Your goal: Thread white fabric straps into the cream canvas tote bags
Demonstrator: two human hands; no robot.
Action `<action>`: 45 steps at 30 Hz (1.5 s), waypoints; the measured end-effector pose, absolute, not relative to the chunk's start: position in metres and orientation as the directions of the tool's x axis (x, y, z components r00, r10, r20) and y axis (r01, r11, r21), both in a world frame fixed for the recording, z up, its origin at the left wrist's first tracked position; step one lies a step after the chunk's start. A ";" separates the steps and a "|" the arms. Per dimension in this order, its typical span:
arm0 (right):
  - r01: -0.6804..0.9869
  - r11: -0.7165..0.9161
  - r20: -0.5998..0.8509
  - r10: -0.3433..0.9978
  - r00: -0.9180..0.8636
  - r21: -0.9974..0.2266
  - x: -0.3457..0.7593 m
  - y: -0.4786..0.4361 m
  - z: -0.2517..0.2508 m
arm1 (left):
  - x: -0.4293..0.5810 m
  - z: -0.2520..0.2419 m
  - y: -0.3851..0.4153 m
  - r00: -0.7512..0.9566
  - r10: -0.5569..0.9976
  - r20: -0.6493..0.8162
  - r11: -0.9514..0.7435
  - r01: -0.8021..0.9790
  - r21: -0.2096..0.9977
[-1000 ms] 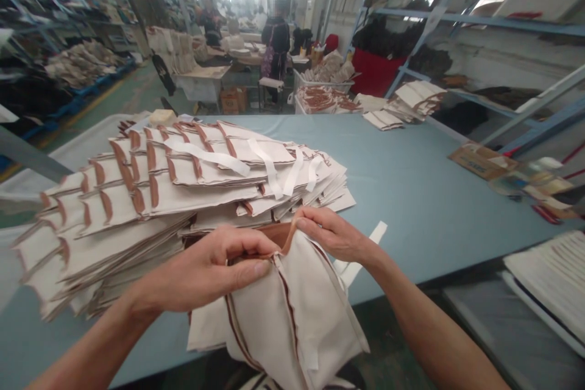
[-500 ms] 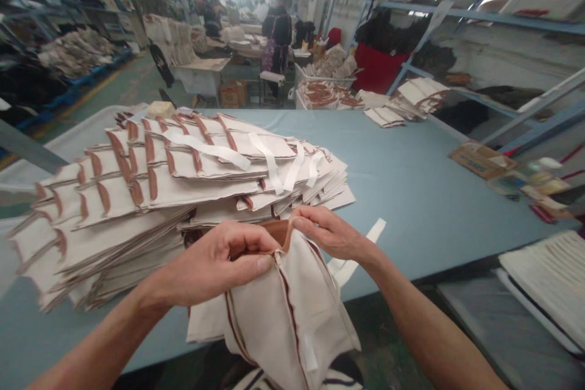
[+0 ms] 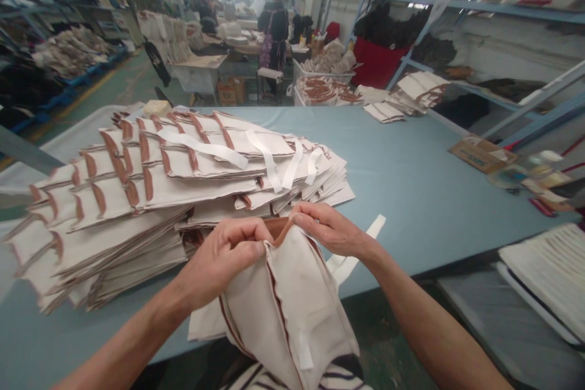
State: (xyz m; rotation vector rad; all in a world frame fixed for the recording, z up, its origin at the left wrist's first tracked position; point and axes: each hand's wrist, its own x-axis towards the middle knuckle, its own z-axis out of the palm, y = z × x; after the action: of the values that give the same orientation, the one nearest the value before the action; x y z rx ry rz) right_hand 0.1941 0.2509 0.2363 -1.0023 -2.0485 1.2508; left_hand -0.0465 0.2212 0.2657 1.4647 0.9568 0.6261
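Observation:
I hold a cream canvas bag (image 3: 292, 311) with brown trim at the near edge of the blue table (image 3: 411, 183). My left hand (image 3: 228, 256) is closed on the bag's top edge, thumb pressed over the brown-trimmed rim. My right hand (image 3: 326, 228) pinches the same rim just to the right, fingers curled. The bag hangs down over the table edge toward me. A white strap (image 3: 354, 256) trails from under my right wrist. Behind my hands lies a fanned stack of like bags (image 3: 150, 189).
A cardboard box (image 3: 479, 155) and small items sit at the table's right edge. More bag piles (image 3: 411, 97) lie at the far right corner. A white stack (image 3: 548, 274) rests low on the right. People stand at work tables (image 3: 201, 67) far behind; shelving lines both sides.
My left hand has slid slightly right along the rim toward my right hand. The bag's body has swung a little lower toward me. The view has tilted slightly.

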 end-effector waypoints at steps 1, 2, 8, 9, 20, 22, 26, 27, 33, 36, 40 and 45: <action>0.318 0.296 0.061 0.811 -0.581 -0.900 0.194 0.251 0.236 | -0.046 0.267 0.221 0.518 0.837 -0.177 0.067 0.224 0.972; 0.320 0.297 0.062 0.812 -0.581 -0.900 0.195 0.251 0.235 | -0.045 0.269 0.220 0.524 0.828 -0.198 0.069 0.256 0.964; 0.325 0.304 0.062 0.809 -0.585 -0.896 0.196 0.250 0.231 | -0.042 0.276 0.218 0.525 0.811 -0.257 0.085 0.330 0.940; 0.327 0.305 0.061 0.808 -0.586 -0.895 0.196 0.250 0.230 | -0.043 0.275 0.218 0.520 0.818 -0.247 0.083 0.318 0.945; 0.322 0.373 0.107 0.782 -0.615 -0.870 0.192 0.250 0.239 | -0.053 0.250 0.217 0.453 0.865 -0.217 0.164 0.153 0.974; 0.319 0.378 0.111 0.778 -0.619 -0.869 0.192 0.250 0.240 | -0.052 0.248 0.215 0.447 0.870 -0.206 0.156 0.148 0.977; 0.337 0.392 0.109 0.775 -0.622 -0.856 0.189 0.250 0.247 | -0.052 0.251 0.211 0.449 0.874 -0.187 0.120 0.173 0.978; 0.340 0.401 0.114 0.772 -0.625 -0.851 0.188 0.249 0.249 | -0.053 0.254 0.210 0.450 0.875 -0.177 0.094 0.199 0.975; 0.195 0.536 0.309 0.705 -0.638 -0.822 0.176 0.235 0.268 | -0.057 0.275 0.205 0.503 0.864 -0.019 -0.191 0.362 0.913; 0.154 0.624 0.415 0.663 -0.622 -0.766 0.169 0.228 0.273 | -0.058 0.279 0.203 0.530 0.848 0.025 -0.269 0.390 0.880; 0.202 0.749 0.533 0.608 -0.589 -0.631 0.165 0.223 0.273 | -0.059 0.276 0.200 0.519 0.852 0.066 -0.319 0.415 0.852; 0.310 0.826 0.603 0.558 -0.570 -0.471 0.162 0.217 0.271 | -0.058 0.273 0.199 0.494 0.863 0.104 -0.355 0.447 0.821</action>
State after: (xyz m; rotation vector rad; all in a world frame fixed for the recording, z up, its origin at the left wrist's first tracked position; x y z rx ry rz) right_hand 0.1618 0.2174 0.2713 -0.6329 -2.2141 0.4023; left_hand -0.0579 0.1991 0.2726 1.9822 1.0776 0.6979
